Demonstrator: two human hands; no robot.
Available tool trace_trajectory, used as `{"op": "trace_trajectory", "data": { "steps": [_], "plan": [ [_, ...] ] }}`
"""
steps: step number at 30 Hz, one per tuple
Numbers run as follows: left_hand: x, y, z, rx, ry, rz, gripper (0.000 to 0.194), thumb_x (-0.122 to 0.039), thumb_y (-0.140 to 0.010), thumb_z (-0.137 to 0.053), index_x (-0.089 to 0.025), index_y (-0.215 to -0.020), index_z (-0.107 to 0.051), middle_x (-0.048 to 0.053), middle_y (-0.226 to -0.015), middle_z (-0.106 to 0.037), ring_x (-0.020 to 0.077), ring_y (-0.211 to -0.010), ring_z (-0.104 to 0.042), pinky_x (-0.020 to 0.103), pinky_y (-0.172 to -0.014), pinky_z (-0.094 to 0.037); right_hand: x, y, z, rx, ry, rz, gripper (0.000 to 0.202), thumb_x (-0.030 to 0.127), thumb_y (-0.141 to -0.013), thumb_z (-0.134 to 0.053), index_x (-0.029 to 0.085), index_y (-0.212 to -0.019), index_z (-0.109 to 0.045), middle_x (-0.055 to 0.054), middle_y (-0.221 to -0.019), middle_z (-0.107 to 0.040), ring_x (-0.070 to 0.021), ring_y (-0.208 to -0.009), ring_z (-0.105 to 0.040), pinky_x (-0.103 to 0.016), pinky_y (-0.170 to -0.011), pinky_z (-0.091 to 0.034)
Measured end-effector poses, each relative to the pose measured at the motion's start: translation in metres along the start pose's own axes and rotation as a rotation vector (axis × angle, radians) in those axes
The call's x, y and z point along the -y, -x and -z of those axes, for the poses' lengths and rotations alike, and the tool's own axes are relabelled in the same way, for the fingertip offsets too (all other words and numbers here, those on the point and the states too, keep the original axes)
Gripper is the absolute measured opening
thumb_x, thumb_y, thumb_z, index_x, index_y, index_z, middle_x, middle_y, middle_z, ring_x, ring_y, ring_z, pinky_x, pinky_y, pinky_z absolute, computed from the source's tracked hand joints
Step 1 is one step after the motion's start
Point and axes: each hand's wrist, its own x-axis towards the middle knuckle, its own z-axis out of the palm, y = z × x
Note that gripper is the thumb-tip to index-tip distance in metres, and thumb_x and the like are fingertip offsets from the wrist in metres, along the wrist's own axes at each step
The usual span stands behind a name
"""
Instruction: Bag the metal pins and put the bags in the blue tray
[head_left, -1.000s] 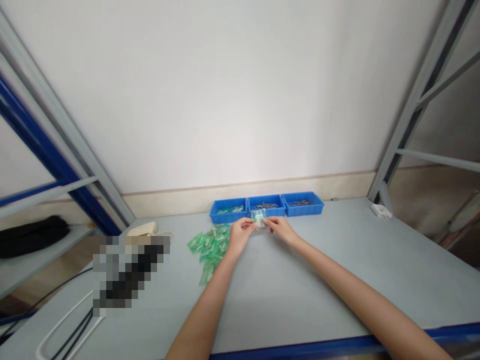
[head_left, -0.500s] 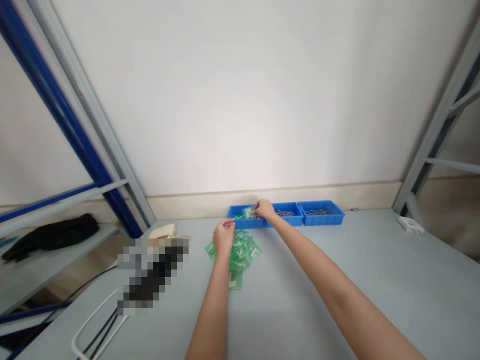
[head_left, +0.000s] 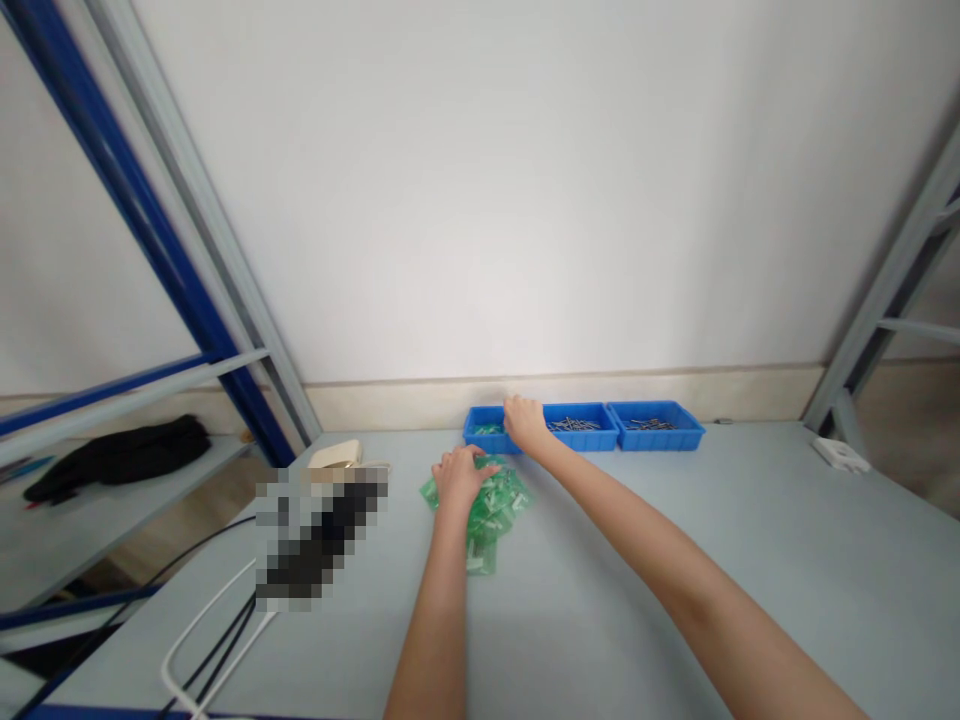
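Worktop: the grey table (head_left: 600,610), its far edge running along the wall.
Green packets (head_left: 499,505): a loose pile left of the worktop's middle, in front of the left bin.
Left hand (head_left: 457,477): over the pile's upper left part; thumb and forefinger spread apart.
Right hand (head_left: 527,422): at the right end of the left bin (head_left: 495,446); fingertips hidden, so their grip cannot be told.
Bins: three in a row near the far edge; the middle bin (head_left: 596,441) and right bin (head_left: 660,441) hold thin metal pieces.
Far right corner: white block (head_left: 840,455).
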Motion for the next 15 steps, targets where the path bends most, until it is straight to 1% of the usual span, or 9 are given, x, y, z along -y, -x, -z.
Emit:
{"op": "trace_trajectory", "data": {
  "steps": [1,3,5,6,8,10,12,14,15],
  "plan": [
    [0.0,0.0,0.0,0.0,0.003,0.006,0.031,-0.045,-0.068,-0.066,-0.026,-0.092,-0.067,0.009,-0.106,-0.065,0.0324,-0.105,-0.053,0.041,-0.085,-0.036,-0.001,0.008,0.001,-0.024,0.0,0.087,0.025,0.012,-0.088,-0.038,0.012,-0.106,-0.055,-0.018,-0.104,-0.06,-0.0235,-0.093,-0.059,-0.032,-0.077,-0.045],
    [0.001,-0.001,0.001,0.004,0.024,0.03,0.028,-0.046,-0.073,-0.061,-0.026,-0.092,-0.067,0.009,-0.104,-0.066,0.0314,-0.104,-0.055,0.041,-0.084,-0.037,-0.004,0.026,0.0,-0.066,-0.004,0.345,0.024,0.019,-0.089,-0.04,0.015,-0.109,-0.052,-0.014,-0.107,-0.058,-0.0217,-0.095,-0.057,-0.029,-0.077,-0.044],
    [0.001,-0.003,0.001,0.002,0.049,0.067,0.026,-0.043,-0.081,-0.051,-0.026,-0.094,-0.066,0.009,-0.102,-0.067,0.0307,-0.101,-0.057,0.041,-0.083,-0.037,-0.009,0.044,-0.007,-0.07,-0.009,0.589,0.031,0.018,-0.085,-0.047,0.016,-0.116,-0.048,-0.012,-0.11,-0.056,-0.0213,-0.102,-0.053,-0.028,-0.079,-0.044],
    [0.001,-0.003,0.002,-0.011,0.057,0.089,0.028,-0.042,-0.084,-0.046,-0.025,-0.094,-0.066,0.01,-0.101,-0.067,0.0306,-0.1,-0.058,0.041,-0.082,-0.038,-0.012,0.052,-0.013,-0.063,-0.01,0.639,0.039,0.015,-0.083,-0.048,0.016,-0.122,-0.044,-0.012,-0.111,-0.056,-0.0212,-0.103,-0.052,-0.028,-0.079,-0.043],
    [0.001,-0.005,0.002,-0.052,0.072,0.134,0.034,-0.04,-0.087,-0.037,-0.024,-0.092,-0.067,0.012,-0.098,-0.068,0.0306,-0.098,-0.059,0.042,-0.081,-0.038,-0.015,0.061,-0.024,-0.049,-0.004,0.616,0.051,0.009,-0.082,-0.045,0.014,-0.132,-0.035,-0.013,-0.108,-0.058,-0.0208,-0.1,-0.053,-0.029,-0.079,-0.043],
    [0.001,-0.006,0.002,-0.093,0.112,0.158,0.039,-0.041,-0.088,-0.033,-0.024,-0.089,-0.068,0.013,-0.096,-0.068,0.0304,-0.097,-0.06,0.042,-0.081,-0.039,-0.014,0.063,-0.032,-0.029,0.007,0.533,0.052,0.007,-0.084,-0.042,0.012,-0.135,-0.034,-0.013,-0.102,-0.062,-0.0203,-0.093,-0.057,-0.029,-0.078,-0.043],
    [-0.001,-0.007,0.001,-0.113,0.188,0.165,0.038,-0.041,-0.088,-0.034,-0.024,-0.085,-0.068,0.011,-0.096,-0.069,0.0301,-0.097,-0.06,0.041,-0.081,-0.039,-0.013,0.062,-0.035,0.009,0.014,0.512,0.04,0.01,-0.086,-0.042,0.014,-0.125,-0.047,-0.012,-0.095,-0.065,-0.0205,-0.088,-0.059,-0.029,-0.076,-0.042],
    [-0.005,-0.008,-0.001,-0.134,0.303,0.138,0.035,-0.039,-0.086,-0.037,-0.022,-0.084,-0.067,0.01,-0.095,-0.069,0.0283,-0.095,-0.061,0.039,-0.081,-0.04,-0.013,0.06,-0.032,0.023,-0.004,0.543,0.026,0.015,-0.088,-0.043,0.017,-0.106,-0.061,-0.01,-0.09,-0.067,-0.0209,-0.087,-0.06,-0.03,-0.076,-0.041],
    [-0.009,-0.009,-0.002,-0.145,0.378,0.096,0.034,-0.039,-0.086,-0.038,-0.021,-0.083,-0.067,0.01,-0.094,-0.069,0.0266,-0.092,-0.061,0.037,-0.081,-0.041,-0.016,0.06,-0.029,0.01,-0.028,0.551,0.023,0.016,-0.088,-0.044,0.017,-0.098,-0.065,-0.009,-0.089,-0.067,-0.021,-0.086,-0.06,-0.03,-0.077,-0.04]
  ]
}}
